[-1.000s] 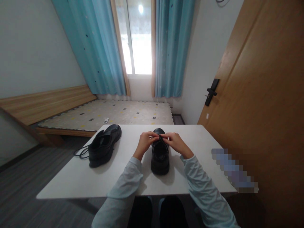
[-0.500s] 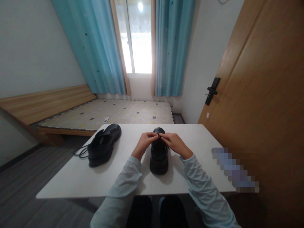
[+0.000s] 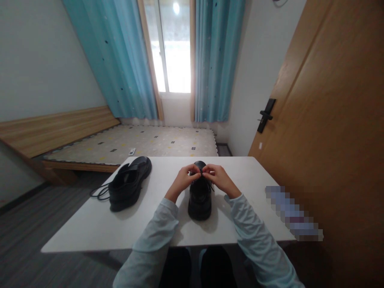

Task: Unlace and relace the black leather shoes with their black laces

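A black shoe (image 3: pixel 200 203) stands upright on the white table, its heel toward me and its toe pointing away. Over its lacing my left hand (image 3: pixel 188 177) and my right hand (image 3: pixel 216 177) meet from either side. Both hands are closed in a pinch, thumbs and fingertips together on the dark shoelace. The lace itself is thin and mostly hidden by the fingers; a bit of it shows beside the right hand. To the left a second black shoe (image 3: pixel 127 192) rests apart from my hands, its loose laces (image 3: pixel 100 193) trailing past the table's left edge.
The white table (image 3: pixel 99 236) spans the space in front of me. A pixelated bluish item (image 3: pixel 292 214) lies at its right edge. Behind stand a bed (image 3: pixel 156 142) with a small white remote (image 3: pixel 132 151) on it. A wooden door (image 3: pixel 330 120) closes off the right side.
My fingers have shifted slightly at the lacing, with knuckles raised and more bent. The whole view has moved a little; both shoes stay in place.
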### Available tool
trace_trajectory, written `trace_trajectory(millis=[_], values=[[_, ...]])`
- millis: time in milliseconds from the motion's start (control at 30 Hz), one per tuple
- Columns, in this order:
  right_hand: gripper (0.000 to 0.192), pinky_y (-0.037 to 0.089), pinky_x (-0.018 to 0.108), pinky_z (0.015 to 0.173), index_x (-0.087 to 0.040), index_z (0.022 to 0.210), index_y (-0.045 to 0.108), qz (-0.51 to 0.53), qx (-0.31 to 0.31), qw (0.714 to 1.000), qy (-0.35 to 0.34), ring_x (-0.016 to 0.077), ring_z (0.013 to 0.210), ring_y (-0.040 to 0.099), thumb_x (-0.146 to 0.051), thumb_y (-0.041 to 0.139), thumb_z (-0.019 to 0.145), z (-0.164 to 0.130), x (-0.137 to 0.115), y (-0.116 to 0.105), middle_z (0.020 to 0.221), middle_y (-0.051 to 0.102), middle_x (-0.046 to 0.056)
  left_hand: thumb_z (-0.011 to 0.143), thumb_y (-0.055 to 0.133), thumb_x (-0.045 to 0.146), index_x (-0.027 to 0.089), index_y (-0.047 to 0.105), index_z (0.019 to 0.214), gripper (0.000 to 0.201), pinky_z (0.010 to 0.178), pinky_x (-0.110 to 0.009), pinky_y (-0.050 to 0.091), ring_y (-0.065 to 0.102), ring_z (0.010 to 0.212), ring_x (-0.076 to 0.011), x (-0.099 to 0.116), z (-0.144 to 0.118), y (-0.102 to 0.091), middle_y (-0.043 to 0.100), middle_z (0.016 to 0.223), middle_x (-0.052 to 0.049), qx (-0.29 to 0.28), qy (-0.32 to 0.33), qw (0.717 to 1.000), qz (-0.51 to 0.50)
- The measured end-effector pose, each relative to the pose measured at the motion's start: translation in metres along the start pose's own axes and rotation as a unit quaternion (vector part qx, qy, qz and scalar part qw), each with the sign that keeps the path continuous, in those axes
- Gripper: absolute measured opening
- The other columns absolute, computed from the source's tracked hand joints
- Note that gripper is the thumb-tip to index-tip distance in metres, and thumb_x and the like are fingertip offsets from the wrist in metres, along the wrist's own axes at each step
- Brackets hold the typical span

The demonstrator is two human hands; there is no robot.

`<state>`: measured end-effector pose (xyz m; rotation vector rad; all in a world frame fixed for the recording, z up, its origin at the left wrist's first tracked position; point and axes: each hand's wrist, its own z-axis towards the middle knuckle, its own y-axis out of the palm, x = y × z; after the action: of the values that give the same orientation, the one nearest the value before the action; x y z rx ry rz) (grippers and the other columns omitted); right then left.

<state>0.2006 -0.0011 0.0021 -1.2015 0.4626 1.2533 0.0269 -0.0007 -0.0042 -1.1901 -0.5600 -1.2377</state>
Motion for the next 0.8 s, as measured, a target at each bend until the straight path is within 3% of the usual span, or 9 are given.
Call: trace_trajectory(millis=[167,333,533,800], values=[[0.01,0.045,0.026,0.063,-0.014,0.072,0.061,0.047,-0.012,0.999,0.017,0.0132,0.067,0.054,-0.023,0.063,0.068,0.002,0.002,0.001,0.069,0.059,0.001,0.068,0.059,0.025,0.015,0.057,0.07,0.01,0.077,-0.029,0.042,0.056,0.075,-0.0154,0.001,-0.001,-0.001,0.06,0.072,0.0,-0.02,0.014,1.0,0.007],[0.013,0.038,0.022,0.051,-0.015,0.072,0.058,0.062,-0.028,0.996,0.049,0.0101,0.057,0.048,-0.027,0.061,0.069,0.0,-0.004,0.001,0.063,0.054,-0.002,0.068,0.057,0.024,0.016,0.056,0.07,0.008,0.074,-0.027,0.042,0.054,0.072,-0.0146,-0.002,0.0,-0.002,0.057,0.07,0.001,-0.028,0.032,0.999,-0.002],[0.019,0.028,0.02,0.041,-0.015,0.073,0.056,0.098,-0.047,0.989,0.102,0.006,0.044,0.038,-0.032,0.062,0.068,-0.001,-0.009,-0.003,0.054,0.046,-0.006,0.068,0.054,0.022,0.016,0.058,0.07,0.008,0.075,-0.027,0.039,0.053,0.073,-0.0151,-0.003,0.0,-0.005,0.058,0.071,0.0,-0.025,0.005,0.999,0.021],[0.022,0.023,0.019,0.039,-0.014,0.071,0.057,0.136,-0.056,0.979,0.143,0.005,0.04,0.037,-0.034,0.065,0.065,0.0,-0.002,-0.007,0.048,0.045,-0.007,0.066,0.053,0.023,0.016,0.054,0.063,0.009,0.066,-0.025,0.04,0.051,0.067,-0.0133,-0.008,0.002,-0.006,0.056,0.065,0.001,-0.013,-0.017,0.999,-0.024]])
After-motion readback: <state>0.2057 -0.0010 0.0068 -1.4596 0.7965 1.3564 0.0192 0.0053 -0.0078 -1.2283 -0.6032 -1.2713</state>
